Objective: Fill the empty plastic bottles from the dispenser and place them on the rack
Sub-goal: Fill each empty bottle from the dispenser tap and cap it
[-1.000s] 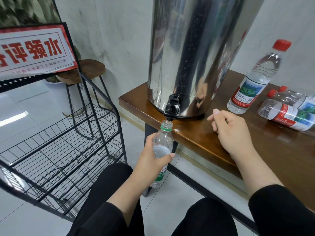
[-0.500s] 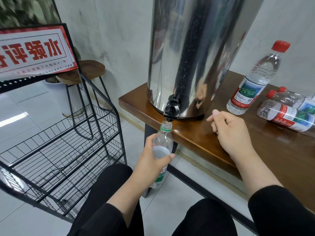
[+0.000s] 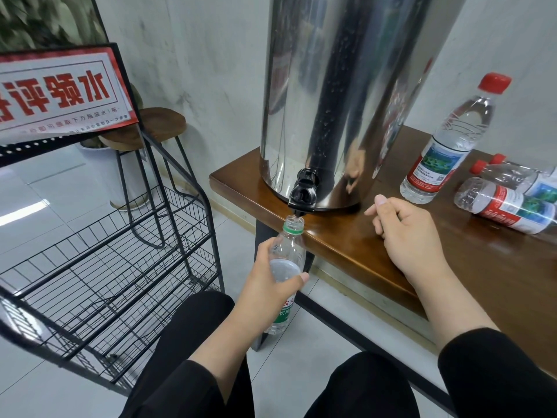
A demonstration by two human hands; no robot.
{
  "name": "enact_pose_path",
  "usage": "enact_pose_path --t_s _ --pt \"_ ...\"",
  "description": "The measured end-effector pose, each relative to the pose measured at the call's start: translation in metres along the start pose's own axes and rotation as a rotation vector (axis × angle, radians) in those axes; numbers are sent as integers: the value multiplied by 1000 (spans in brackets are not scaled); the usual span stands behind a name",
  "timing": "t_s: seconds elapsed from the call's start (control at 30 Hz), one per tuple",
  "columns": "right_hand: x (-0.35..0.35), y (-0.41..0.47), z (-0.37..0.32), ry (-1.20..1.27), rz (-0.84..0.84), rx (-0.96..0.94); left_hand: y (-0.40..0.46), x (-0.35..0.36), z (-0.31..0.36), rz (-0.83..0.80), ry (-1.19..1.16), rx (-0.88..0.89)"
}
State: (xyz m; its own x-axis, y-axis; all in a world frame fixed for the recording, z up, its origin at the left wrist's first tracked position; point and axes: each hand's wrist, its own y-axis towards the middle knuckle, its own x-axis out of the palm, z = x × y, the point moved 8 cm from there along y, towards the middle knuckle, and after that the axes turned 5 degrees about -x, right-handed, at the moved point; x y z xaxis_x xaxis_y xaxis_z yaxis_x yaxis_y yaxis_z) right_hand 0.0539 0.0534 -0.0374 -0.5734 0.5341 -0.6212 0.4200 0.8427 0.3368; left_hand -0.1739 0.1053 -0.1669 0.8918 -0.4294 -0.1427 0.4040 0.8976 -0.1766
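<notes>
Brown tabletop (image 3: 346,239) against a pale wall carries the dispenser (image 3: 346,95); left hand (image 3: 268,285) fingers wrap the bottle (image 3: 286,257), right hand (image 3: 404,230) fingers loosely curled, empty.

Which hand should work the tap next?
Right hand: it rests free on the table beside the tap. The left hand grips the bottle under the spout.

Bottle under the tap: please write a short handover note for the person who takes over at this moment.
Left hand: grip on the open bottle, mouth under the black tap, partly filled.
Right hand: holds nothing, rests on the table beside the dispenser.
One capped bottle stands and two bottles lie on the table.
Rack holds no bottles yet.
Left: finish filling, place bottles on the rack.
</notes>
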Motion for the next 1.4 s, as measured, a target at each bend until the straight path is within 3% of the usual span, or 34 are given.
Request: enact_pose_path --t_s 1.4 --pt "1 0 2 28 -2 19 -2 0 4 7 -14 13"
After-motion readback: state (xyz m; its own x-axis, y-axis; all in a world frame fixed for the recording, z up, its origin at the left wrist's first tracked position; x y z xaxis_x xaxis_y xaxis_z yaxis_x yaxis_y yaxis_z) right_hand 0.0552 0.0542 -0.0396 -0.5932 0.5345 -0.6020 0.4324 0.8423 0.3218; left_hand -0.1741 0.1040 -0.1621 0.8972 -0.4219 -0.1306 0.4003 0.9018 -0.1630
